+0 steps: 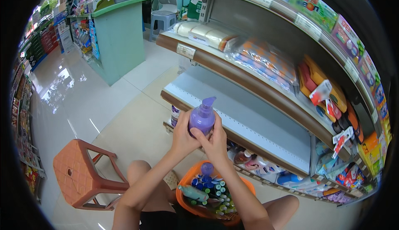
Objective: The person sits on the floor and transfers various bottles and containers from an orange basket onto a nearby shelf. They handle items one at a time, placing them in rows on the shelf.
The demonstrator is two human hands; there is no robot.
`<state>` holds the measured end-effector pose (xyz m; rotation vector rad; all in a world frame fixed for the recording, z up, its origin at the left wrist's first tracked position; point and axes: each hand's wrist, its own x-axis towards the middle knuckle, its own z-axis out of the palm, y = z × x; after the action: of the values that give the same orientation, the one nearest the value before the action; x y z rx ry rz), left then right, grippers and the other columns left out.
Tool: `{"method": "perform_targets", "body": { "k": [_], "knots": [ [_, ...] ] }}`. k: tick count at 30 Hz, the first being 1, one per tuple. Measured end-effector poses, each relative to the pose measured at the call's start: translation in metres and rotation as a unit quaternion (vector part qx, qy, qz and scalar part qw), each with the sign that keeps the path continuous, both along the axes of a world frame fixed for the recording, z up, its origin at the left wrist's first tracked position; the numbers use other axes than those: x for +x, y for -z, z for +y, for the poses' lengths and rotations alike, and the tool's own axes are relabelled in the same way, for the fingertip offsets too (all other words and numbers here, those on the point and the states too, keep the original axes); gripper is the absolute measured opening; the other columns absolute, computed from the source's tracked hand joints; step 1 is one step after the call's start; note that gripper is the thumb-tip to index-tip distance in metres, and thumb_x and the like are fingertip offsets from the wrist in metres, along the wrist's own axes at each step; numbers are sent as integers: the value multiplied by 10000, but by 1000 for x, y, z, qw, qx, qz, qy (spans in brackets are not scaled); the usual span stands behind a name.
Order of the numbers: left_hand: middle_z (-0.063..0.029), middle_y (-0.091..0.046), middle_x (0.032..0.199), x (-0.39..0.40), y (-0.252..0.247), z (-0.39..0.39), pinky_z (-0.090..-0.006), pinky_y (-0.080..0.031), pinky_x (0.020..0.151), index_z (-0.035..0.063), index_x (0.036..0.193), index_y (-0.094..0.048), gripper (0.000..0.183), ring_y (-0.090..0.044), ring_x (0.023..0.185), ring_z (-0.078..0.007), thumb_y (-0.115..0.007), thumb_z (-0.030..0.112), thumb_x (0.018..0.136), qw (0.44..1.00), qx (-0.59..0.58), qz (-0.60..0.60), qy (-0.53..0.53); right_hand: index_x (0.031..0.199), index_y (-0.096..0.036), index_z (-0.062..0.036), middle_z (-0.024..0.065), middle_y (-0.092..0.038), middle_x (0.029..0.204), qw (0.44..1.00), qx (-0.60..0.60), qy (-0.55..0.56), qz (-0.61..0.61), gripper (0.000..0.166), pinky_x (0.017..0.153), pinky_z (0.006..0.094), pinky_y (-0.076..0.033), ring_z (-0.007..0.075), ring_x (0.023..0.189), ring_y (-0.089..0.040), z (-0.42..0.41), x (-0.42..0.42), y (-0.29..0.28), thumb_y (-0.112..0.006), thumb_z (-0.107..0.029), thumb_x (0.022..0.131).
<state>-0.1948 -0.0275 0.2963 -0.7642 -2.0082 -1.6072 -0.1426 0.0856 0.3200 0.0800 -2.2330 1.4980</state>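
Observation:
Both of my hands are closed around a purple pump bottle [202, 119], held upright in front of the bare middle shelf [237, 114]. My left hand [184, 136] wraps its left side, and my right hand [215, 139] grips its right side with the thumb across the front. Below my hands an orange plastic basket [182, 200] stands between my legs. It holds several bottles with blue, green and pale caps, a light green bottle [193, 193] lying on its side, and a purple cap or bottle top [207, 169].
The shelf above carries wrapped white rolls [202, 32], packaged checked cloths [265, 60] and tagged slippers [324, 83]. Bottles and packs line the bottom shelf [261, 177]. An orange plastic stool [78, 174] stands at left, a green counter [120, 40] farther back, and a grey chair [163, 12] behind it.

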Motion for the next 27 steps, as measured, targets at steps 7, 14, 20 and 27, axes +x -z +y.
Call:
{"method": "perform_targets", "body": {
  "k": [7,14,20,27],
  "knots": [
    [-144,-560,967,102,18,-8,-401,-487,788,23,1108,-555,620,-606,896,-333,-871,198,605,985,33,-126,111,1361,-413,17,191,-622,1180,996,-82,-12,-23,763,930,379,-495,280,1060,-639,-8,95,1,-826,-297,802],
    [-109,-618,1216,178,21,-29,-365,-477,981,-22,1330,-507,790,-618,1093,-216,-867,209,666,911,54,-301,277,1236,-549,3,102,-658,1108,961,-231,-92,-118,479,905,312,-504,156,1023,-627,1,164,-15,-770,-200,862],
    [-89,-640,1156,215,30,-26,-327,-491,942,-15,1333,-501,754,-622,1070,-171,-840,284,729,754,130,-481,428,1360,-484,-42,155,-670,1131,882,-432,-132,-133,400,894,337,-535,225,1033,-672,18,181,-15,-528,-268,1032],
    [-211,-665,977,234,-2,-8,-455,-624,582,-2,1301,-486,759,-707,682,-343,-525,639,896,600,223,-687,343,1452,-366,-98,237,-649,1167,873,-472,-31,-122,432,828,401,-594,317,1002,-695,24,181,2,-438,-275,1065]
  ]
}}
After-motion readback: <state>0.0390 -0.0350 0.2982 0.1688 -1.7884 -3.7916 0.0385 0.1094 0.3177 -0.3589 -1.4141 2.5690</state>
